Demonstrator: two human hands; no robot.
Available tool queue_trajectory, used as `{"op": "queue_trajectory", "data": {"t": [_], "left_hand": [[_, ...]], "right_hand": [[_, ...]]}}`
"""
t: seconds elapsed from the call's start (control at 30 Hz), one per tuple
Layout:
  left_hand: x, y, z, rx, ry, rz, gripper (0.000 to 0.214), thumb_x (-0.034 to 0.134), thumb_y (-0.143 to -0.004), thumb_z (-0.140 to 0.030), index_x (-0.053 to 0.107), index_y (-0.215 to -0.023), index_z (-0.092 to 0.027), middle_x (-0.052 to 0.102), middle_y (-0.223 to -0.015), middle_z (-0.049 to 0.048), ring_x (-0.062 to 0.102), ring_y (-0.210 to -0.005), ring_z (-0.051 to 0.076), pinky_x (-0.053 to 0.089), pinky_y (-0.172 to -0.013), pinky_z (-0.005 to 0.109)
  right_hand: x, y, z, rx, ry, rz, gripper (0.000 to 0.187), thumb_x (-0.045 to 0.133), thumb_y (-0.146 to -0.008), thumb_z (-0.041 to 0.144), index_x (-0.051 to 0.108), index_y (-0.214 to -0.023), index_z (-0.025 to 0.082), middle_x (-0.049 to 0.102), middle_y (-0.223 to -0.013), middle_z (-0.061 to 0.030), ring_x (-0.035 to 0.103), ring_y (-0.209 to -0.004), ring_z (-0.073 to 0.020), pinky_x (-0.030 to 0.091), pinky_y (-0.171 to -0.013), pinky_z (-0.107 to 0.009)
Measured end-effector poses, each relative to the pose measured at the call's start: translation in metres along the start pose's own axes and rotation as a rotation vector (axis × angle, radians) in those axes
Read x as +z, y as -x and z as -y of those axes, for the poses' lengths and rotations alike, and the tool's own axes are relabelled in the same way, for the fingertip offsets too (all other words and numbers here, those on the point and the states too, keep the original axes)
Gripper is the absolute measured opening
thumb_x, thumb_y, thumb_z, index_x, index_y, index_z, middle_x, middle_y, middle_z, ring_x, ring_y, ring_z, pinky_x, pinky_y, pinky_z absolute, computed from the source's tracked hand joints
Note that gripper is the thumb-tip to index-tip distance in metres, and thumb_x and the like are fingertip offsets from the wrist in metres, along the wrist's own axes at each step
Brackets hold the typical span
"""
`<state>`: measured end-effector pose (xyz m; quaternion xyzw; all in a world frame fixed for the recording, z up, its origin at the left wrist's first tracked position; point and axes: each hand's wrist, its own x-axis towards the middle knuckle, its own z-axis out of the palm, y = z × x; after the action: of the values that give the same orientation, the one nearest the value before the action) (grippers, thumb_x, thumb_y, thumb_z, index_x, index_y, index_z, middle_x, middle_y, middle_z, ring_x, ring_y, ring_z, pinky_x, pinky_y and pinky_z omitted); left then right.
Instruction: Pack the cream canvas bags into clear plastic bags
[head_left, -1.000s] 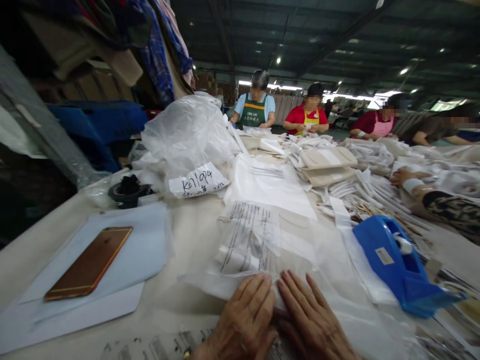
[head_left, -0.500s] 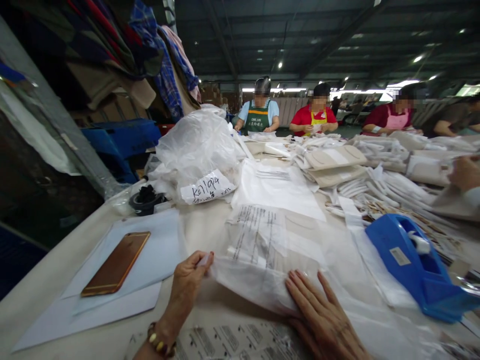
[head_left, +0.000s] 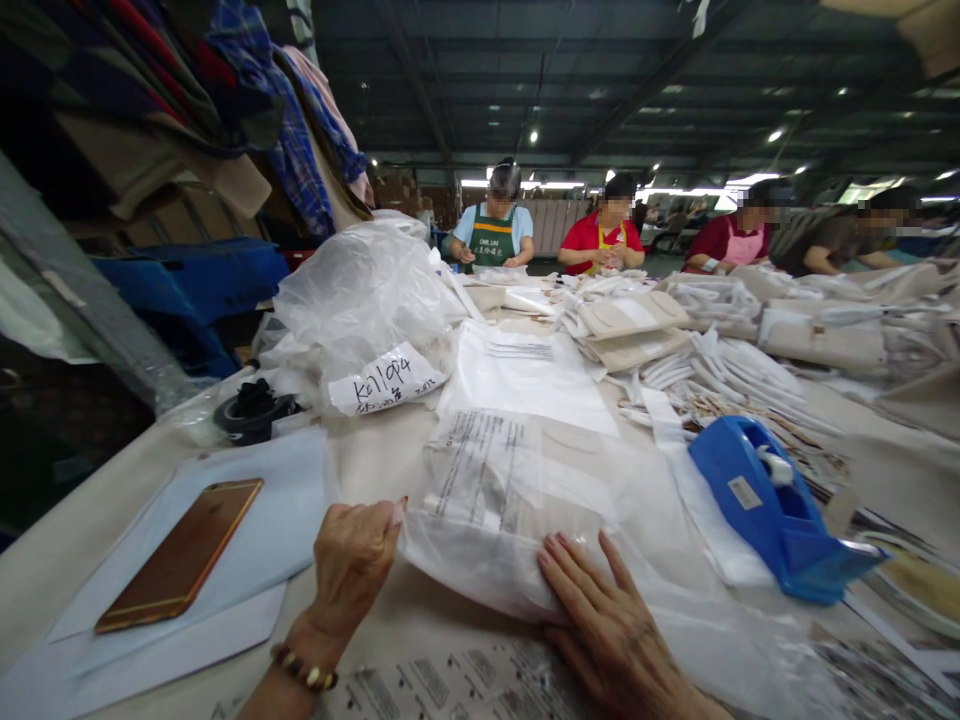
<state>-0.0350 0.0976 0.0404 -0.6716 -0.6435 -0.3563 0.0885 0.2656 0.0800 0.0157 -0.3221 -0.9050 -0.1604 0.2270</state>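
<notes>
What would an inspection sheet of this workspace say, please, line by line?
Surface: beige table, crowded.
Job's things: clear bag with printed text, on the table.
Clutter: phone on white sheets; blue tape dispenser; labelled plastic sack; black roll; beige stacks.
Hands: left hand pinches the bag's edge; right hand lies flat on it.
Cables: nothing seen.
Surroundings: co-workers at the far end; hanging clothes.

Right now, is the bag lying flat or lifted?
Partly lifted: the left hand pinches the bag corner up; the right hand lies flat on it.
</notes>
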Motion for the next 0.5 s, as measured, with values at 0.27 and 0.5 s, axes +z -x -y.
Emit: {"op": "queue_trajectory", "data": {"t": [0.27, 0.5], "left_hand": [[-0.016, -0.009, -0.002, -0.079, 0.17, 0.139, 0.037, 0.043, -0.083, -0.049, 0.06, -0.066, -0.022, 0.064, -0.061, -0.0025, 0.059, -0.058, 0.014, 0.044, -0.058, 0.023], [-0.028, -0.018, -0.012, -0.252, 0.444, 0.36, 0.027, 0.066, -0.062, -0.047, 0.061, -0.06, -0.021, 0.06, -0.062, -0.0011, 0.055, -0.063, 0.016, 0.044, -0.061, 0.025]], "right_hand": [[0.0, 0.0, 0.004, 0.053, -0.096, 0.002, 0.055, 0.05, -0.079, 0.012, 0.043, -0.133, 0.007, 0.051, -0.134, -0.0145, 0.044, -0.128, -0.0261, 0.02, -0.112, -0.057], [0.001, 0.001, 0.005, 0.084, -0.14, -0.022, 0.058, 0.049, -0.077, 0.009, 0.041, -0.135, 0.009, 0.05, -0.135, -0.0142, 0.042, -0.129, -0.0254, 0.024, -0.11, -0.056]]}}
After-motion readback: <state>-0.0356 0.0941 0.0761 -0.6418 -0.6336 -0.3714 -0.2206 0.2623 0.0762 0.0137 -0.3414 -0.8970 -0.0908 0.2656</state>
